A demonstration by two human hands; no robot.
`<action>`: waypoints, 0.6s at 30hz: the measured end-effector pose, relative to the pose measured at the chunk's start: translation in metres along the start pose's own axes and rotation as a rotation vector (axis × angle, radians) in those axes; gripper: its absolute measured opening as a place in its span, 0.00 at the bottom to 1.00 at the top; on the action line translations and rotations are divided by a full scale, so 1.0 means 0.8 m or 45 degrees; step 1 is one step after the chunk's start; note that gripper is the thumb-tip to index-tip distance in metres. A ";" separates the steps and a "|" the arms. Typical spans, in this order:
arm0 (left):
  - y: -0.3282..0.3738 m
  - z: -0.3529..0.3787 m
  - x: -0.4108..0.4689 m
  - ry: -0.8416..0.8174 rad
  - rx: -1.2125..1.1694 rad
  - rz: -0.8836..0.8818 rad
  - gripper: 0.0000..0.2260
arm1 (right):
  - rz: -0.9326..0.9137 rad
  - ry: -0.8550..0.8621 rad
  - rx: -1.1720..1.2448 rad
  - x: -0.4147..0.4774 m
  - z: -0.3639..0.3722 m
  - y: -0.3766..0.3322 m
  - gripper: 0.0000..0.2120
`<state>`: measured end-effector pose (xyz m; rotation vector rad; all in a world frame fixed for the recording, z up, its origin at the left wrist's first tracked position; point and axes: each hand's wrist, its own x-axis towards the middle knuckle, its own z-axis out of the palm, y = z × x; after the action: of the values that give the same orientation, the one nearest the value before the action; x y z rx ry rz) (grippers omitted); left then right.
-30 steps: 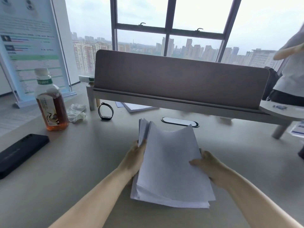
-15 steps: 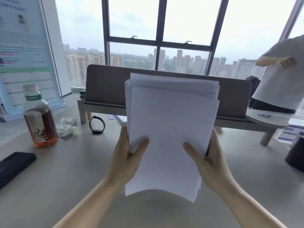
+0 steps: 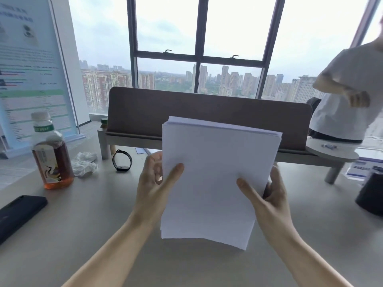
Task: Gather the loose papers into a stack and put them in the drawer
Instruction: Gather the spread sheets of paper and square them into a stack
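Upright, both hands clasping the paper stack (image 3: 215, 179); left hand (image 3: 154, 187), right hand (image 3: 267, 195); fingers behind hidden.

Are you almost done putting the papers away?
About halfway. Done: the papers are gathered into one fairly even stack. In hand: the left hand and right hand hold it upright, one on each side, lifted above the desk. Left: putting it in the drawer, which isn't in view.
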<state>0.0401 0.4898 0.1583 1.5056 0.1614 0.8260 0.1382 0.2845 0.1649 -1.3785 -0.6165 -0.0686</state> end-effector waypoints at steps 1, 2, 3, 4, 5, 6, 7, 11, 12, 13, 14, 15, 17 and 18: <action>0.000 -0.001 0.000 -0.049 0.005 -0.006 0.17 | 0.001 -0.017 -0.026 -0.001 -0.001 0.001 0.19; 0.002 0.001 -0.001 -0.075 0.019 -0.001 0.15 | 0.003 -0.023 -0.047 -0.003 0.000 0.001 0.19; 0.002 0.002 -0.001 -0.054 0.025 0.006 0.15 | 0.006 -0.008 -0.052 -0.004 0.000 0.003 0.19; 0.003 0.002 0.000 -0.014 0.003 -0.009 0.16 | 0.022 0.013 -0.032 -0.003 0.001 0.003 0.19; 0.002 0.002 0.002 -0.011 -0.007 -0.035 0.18 | 0.031 0.010 -0.018 -0.003 0.000 0.006 0.18; 0.002 0.002 0.003 -0.046 0.004 -0.052 0.19 | 0.034 0.001 -0.022 -0.002 -0.001 0.007 0.19; 0.003 0.003 0.003 -0.092 0.026 -0.049 0.19 | 0.024 -0.010 -0.045 -0.002 -0.002 0.009 0.19; 0.005 0.000 0.002 -0.134 -0.037 -0.099 0.21 | 0.035 -0.005 -0.056 0.002 -0.006 0.010 0.19; 0.009 0.000 0.002 -0.149 0.014 -0.072 0.23 | 0.032 -0.013 -0.067 0.002 -0.006 0.009 0.20; 0.016 0.000 0.004 -0.126 0.101 0.012 0.27 | 0.023 -0.012 -0.081 0.002 -0.007 0.008 0.20; 0.026 -0.001 0.009 -0.061 0.199 0.134 0.31 | 0.021 -0.004 -0.084 0.001 -0.007 0.006 0.20; 0.040 -0.001 0.014 0.014 0.267 0.279 0.37 | 0.019 -0.003 -0.073 0.000 -0.007 0.006 0.20; 0.081 0.002 0.025 0.098 0.504 0.633 0.45 | 0.031 -0.016 -0.024 -0.003 -0.008 0.006 0.19; 0.102 0.003 0.030 0.091 0.754 0.834 0.46 | 0.037 -0.025 -0.009 -0.004 -0.008 0.006 0.19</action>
<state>0.0283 0.4899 0.2427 2.1317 -0.0511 1.4405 0.1395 0.2783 0.1590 -1.3959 -0.6126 -0.0341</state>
